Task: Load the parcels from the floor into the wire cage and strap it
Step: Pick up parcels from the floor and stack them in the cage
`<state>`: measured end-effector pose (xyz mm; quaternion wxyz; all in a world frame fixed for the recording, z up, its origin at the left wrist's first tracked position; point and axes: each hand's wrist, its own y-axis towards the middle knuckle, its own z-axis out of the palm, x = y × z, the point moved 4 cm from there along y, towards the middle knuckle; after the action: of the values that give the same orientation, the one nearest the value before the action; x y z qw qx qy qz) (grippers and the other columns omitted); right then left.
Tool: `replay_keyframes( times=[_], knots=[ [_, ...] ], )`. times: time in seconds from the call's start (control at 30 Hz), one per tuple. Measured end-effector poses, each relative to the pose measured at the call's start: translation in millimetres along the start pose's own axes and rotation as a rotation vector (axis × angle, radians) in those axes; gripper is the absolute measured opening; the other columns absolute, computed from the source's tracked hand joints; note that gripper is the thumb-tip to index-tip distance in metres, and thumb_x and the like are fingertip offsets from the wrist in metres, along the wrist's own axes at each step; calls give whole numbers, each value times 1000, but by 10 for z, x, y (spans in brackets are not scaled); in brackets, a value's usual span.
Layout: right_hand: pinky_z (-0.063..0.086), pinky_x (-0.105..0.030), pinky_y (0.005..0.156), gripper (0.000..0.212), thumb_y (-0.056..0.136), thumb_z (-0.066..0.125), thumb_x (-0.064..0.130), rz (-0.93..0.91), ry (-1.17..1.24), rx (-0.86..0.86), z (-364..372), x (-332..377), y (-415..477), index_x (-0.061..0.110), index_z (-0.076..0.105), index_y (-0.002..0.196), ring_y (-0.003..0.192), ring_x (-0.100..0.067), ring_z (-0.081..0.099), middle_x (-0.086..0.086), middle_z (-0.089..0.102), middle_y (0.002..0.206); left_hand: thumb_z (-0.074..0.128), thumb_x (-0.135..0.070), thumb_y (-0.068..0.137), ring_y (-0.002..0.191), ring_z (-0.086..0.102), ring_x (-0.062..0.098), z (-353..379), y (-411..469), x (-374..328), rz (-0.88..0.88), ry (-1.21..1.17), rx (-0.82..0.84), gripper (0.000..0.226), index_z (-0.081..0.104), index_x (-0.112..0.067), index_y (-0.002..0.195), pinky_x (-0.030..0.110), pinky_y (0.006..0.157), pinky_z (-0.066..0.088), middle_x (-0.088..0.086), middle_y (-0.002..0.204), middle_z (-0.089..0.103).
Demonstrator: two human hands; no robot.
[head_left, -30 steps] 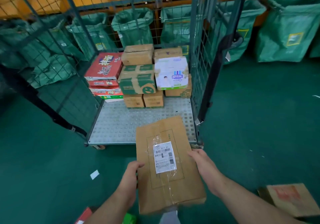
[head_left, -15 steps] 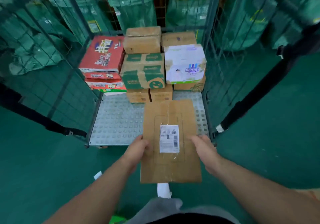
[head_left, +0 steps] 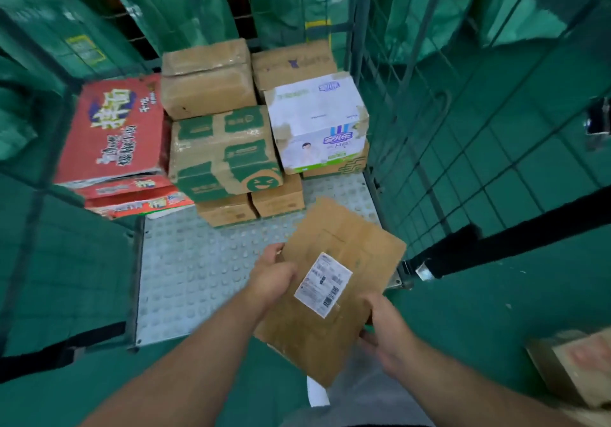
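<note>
Head view: left hand (head_left: 272,277) and right hand (head_left: 386,327) grip the parcel (head_left: 337,244) by its edges; boxes (head_left: 224,152) ahead sit loaded in the cage (head_left: 185,277); carton (head_left: 575,367) right of them awaits loading; strap (head_left: 512,238) seemingly unfastened.

Large green woven sacks (head_left: 172,6) are seen ranged in a row across the top of the view, one of them marked with a yellow-outlined label (head_left: 84,49), and the ground is covered by a dark green floor (head_left: 479,327).
</note>
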<state>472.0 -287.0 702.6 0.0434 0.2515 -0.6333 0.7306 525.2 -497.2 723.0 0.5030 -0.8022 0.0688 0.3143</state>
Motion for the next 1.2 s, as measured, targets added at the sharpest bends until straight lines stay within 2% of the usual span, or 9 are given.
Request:
replay_keyframes(
  times=[0.1,0.17,0.2,0.27,0.37,0.6,0.8,1.0,1.2],
  knots=[
    [53,-32,69,16,96,59,27,131,153,-93,44,88,550,16,71,96,83,-25,67,-4,76,74,61,-33,57,113,60,27,260,759,-215,27,214,0,68,49,-66,115,52,98,54,-3,127,57],
    [57,-38,80,20,94,61,29,219,219,-142,116,163,933,13,69,103,95,-30,68,-10,74,92,60,-37,66,133,38,31,426,1131,-403,2,494,41,77,36,-69,132,49,117,30,-2,139,39],
    [57,-42,92,25,92,62,31,277,237,-156,163,201,1166,12,68,107,101,-32,68,-13,72,101,57,-36,72,138,28,33,512,1368,-507,-24,619,60,82,27,-66,142,48,118,21,1,143,31],
    [50,-45,100,24,92,62,30,318,278,-166,248,329,1489,12,66,106,95,-32,64,-14,67,100,53,-33,78,140,21,36,670,1730,-677,-55,721,100,87,14,-59,151,50,117,19,4,150,24],
    [49,-43,87,17,89,63,29,358,313,-217,324,480,2064,16,65,102,80,-25,54,-12,59,90,55,-28,80,145,17,36,885,2373,-830,-48,774,189,91,12,-52,156,53,119,24,6,157,18],
    [51,-35,70,22,91,63,28,435,387,-267,451,607,3075,14,67,107,69,-22,56,-12,60,85,60,-20,80,153,1,30,1347,3584,-917,61,765,326,94,17,-50,157,49,126,16,0,163,4],
    [52,-42,91,50,91,62,44,484,613,-188,696,521,3712,21,57,136,112,-26,68,-12,64,130,63,-17,78,151,7,25,1634,4273,-1008,190,815,428,96,20,-50,158,47,124,24,-6,159,12],
    [52,-43,88,49,90,60,41,465,724,-181,927,696,4049,22,58,135,112,-29,70,-14,66,127,63,-28,81,151,9,29,1770,4690,-1138,345,977,413,88,23,-48,157,48,126,16,4,161,15],
    [52,-41,84,36,93,62,40,447,620,-190,1103,752,4148,21,63,124,104,-27,71,-10,71,110,61,-38,81,150,15,25,1755,4890,-1243,425,1174,357,87,20,-51,156,46,126,9,2,160,21]
  ],
)
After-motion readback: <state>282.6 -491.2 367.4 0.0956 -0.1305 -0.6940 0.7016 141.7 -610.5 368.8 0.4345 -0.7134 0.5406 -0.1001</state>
